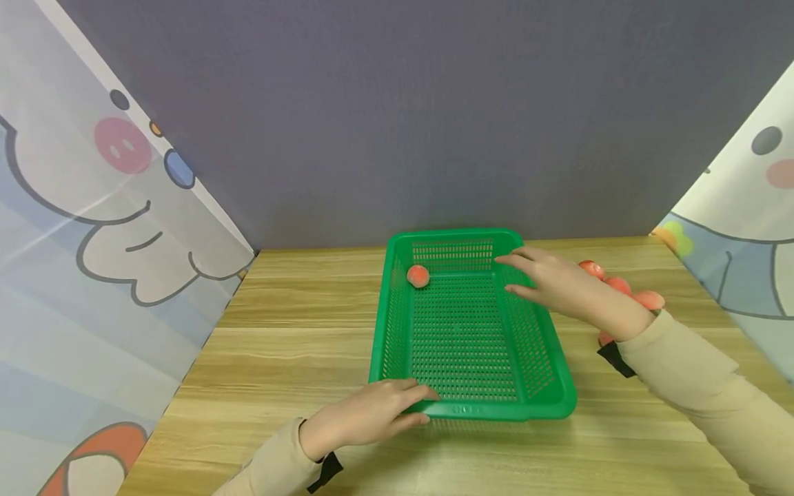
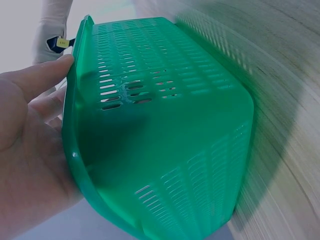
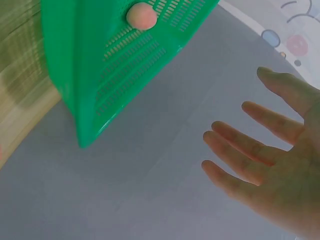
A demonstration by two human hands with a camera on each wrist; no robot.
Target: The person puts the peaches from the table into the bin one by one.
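A green plastic basket [image 1: 459,411] with slotted walls stands on the wooden table. My left hand [image 1: 378,412] grips its near rim at the left corner, thumb outside and fingers over the edge; the left wrist view shows the thumb [image 2: 52,75] against the rim. One pinkish peach [image 1: 418,276] lies inside, in the far left corner, and this peach [image 3: 142,16] also shows in the right wrist view. Above the basket's right rim hangs my right hand [image 1: 552,279], holding nothing, its fingers [image 3: 240,150] spread and extended.
Several more peaches [image 1: 648,299] lie on the table [image 1: 298,358] right of the basket, partly hidden by the right forearm. A dark grey wall [image 1: 397,124] rises behind the table. Cartoon-printed panels [image 1: 56,289] flank both sides.
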